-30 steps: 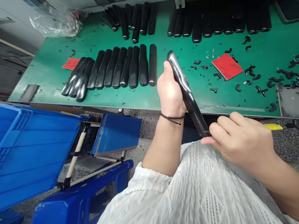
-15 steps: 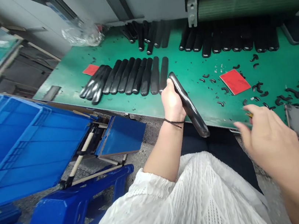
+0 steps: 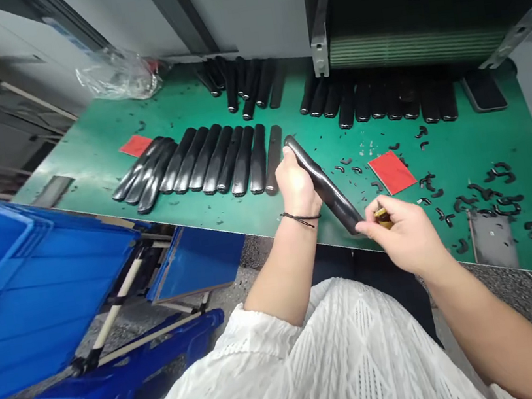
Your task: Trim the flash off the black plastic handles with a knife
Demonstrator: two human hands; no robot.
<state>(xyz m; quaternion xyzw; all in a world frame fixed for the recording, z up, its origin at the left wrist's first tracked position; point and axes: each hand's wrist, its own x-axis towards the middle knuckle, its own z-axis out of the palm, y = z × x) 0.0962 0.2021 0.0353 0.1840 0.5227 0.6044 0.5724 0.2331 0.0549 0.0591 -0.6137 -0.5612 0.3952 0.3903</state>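
Note:
A long, glossy black plastic handle (image 3: 328,189) slants down to the right over the front part of the green table. My left hand (image 3: 296,183) is wrapped round its upper part. At its lower end, the thumb of my right hand (image 3: 410,235) touches or nearly touches the handle. The fingers of that hand are closed on a small yellow tool (image 3: 383,217), whose tip is hidden. Beside my left hand lies a row of similar black handles (image 3: 214,167), the nearest one being a duller dark piece (image 3: 274,159).
More handles lie at the back left (image 3: 254,85) and under the dark machine (image 3: 401,35). Black curled scraps (image 3: 487,191) litter the right side, near a red square (image 3: 391,172), a grey plate (image 3: 493,237) and a phone (image 3: 484,91). Blue crates (image 3: 16,287) stand at the left.
My right hand has moved left to the lower end of the handle, bringing the yellow tool there. My left hand still holds the handle. The camera view has shifted.

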